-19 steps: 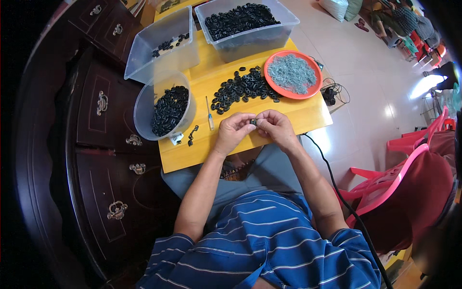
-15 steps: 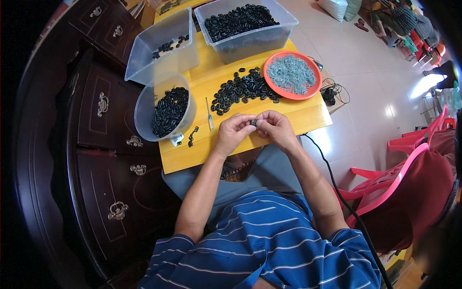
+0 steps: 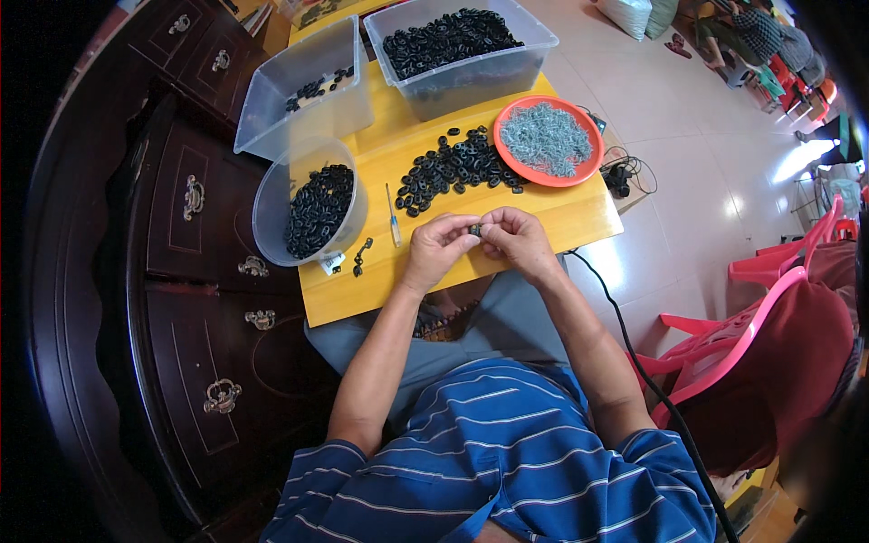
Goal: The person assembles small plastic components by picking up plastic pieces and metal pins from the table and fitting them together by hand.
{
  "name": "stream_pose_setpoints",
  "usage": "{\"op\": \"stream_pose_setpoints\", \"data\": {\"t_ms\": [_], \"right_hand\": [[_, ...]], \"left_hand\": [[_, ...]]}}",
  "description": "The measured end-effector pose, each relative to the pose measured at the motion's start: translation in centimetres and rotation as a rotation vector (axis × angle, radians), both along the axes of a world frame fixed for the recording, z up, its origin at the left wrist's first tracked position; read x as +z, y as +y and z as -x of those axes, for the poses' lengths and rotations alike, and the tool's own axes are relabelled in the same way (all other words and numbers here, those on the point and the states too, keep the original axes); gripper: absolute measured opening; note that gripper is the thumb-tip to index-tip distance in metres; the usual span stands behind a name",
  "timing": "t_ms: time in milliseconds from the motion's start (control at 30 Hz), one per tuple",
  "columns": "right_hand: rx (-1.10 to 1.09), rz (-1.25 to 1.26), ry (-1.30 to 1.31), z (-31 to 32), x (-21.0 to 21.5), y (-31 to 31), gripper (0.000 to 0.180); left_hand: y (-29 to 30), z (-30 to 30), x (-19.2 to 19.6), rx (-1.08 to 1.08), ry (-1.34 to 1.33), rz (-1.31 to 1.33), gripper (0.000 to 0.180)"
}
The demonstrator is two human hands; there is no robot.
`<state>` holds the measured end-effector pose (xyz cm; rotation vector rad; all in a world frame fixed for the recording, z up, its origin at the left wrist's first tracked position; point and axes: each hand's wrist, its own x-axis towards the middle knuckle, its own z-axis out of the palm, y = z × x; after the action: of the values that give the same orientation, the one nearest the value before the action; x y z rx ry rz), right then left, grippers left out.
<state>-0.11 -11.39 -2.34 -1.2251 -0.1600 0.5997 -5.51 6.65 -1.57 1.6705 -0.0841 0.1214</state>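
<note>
Over the front edge of the yellow table (image 3: 380, 299), my left hand (image 3: 438, 252) and my right hand (image 3: 520, 242) meet fingertip to fingertip. Both pinch one small black oval part (image 3: 475, 230), mostly covered by the fingers. Just beyond them spreads a loose pile of black oval parts (image 3: 453, 172) with holes. A red plate (image 3: 590, 166) heaped with small silvery metal pieces (image 3: 546, 138) stands to the right of the pile. Left of my hands lie a slim screwdriver (image 3: 395, 226) with a pale blue handle and a short string of black parts (image 3: 361, 258).
A round clear tub (image 3: 267, 222) and a large clear bin (image 3: 471, 90) hold many black parts; another clear bin (image 3: 312, 127) holds fewer. Dark wooden drawers (image 3: 213, 217) stand left. A black cable (image 3: 625, 326) hangs beside my right arm, near a pink chair (image 3: 724, 348). People sit farther off.
</note>
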Motion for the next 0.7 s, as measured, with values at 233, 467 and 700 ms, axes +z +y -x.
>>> {"op": "stream_pose_setpoints", "data": {"t_ms": [233, 467, 700], "right_hand": [[0.056, 0.045, 0.021, -0.2, 0.5, -0.5, 0.011], [0.123, 0.084, 0.109, 0.5, 1.9, -0.6, 0.018], [0.031, -0.131, 0.166, 1.9, 1.3, 0.4, 0.018]], "left_hand": [[0.2, -0.2, 0.7, -0.057, -0.027, -0.025, 0.030], [0.8, 0.2, 3.0, -0.123, -0.049, -0.257, 0.035], [-2.6, 1.0, 5.5, 0.202, -0.320, -0.686, 0.038]]}}
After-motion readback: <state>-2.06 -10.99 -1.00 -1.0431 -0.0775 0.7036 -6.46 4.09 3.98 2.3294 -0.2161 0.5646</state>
